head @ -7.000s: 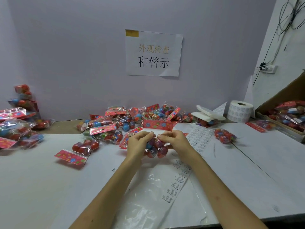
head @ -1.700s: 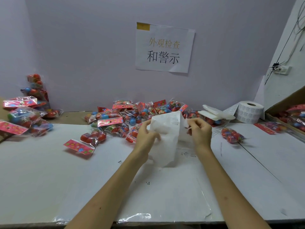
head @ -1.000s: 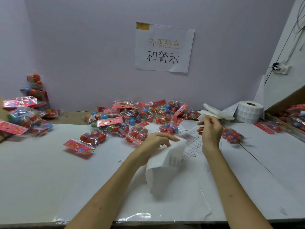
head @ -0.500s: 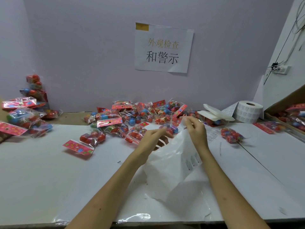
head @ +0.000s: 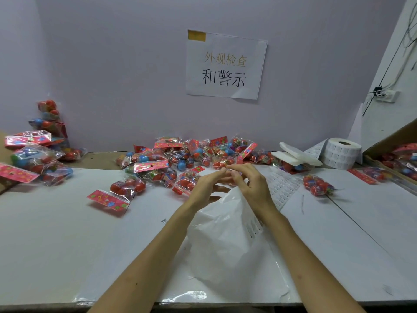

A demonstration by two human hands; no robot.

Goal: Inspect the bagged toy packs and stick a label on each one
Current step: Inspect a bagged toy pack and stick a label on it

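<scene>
Both hands meet at the fingertips above the workbench. The left hand (head: 206, 187) and right hand (head: 252, 185) draw thumbs and forefingers together over the raised top edge of a crumpled white sheet (head: 225, 236) that carries a printed strip. What they pinch is too small and blurred to tell; it may be a single label.

A second ago the right hand was up by the white trays (head: 295, 154) and the left lay on the folded sheet. Since then the sheet has opened out and both hands have come to its upper edge. No pack is in hand, so the work appears to be at the label-fetching step, with sticking yet to come.

The toy packs (head: 180, 159) lie heaped just beyond the fingers. One loose pack (head: 317, 186) sits to the right beside the flat label sheet (head: 283, 187), with the label roll (head: 340, 152) behind. Each clear bag holds red and blue round toys under a red header card. At the right edge a cardboard box (head: 392, 137) holds more packs, and another pile (head: 33, 159) sits at far left.
</scene>
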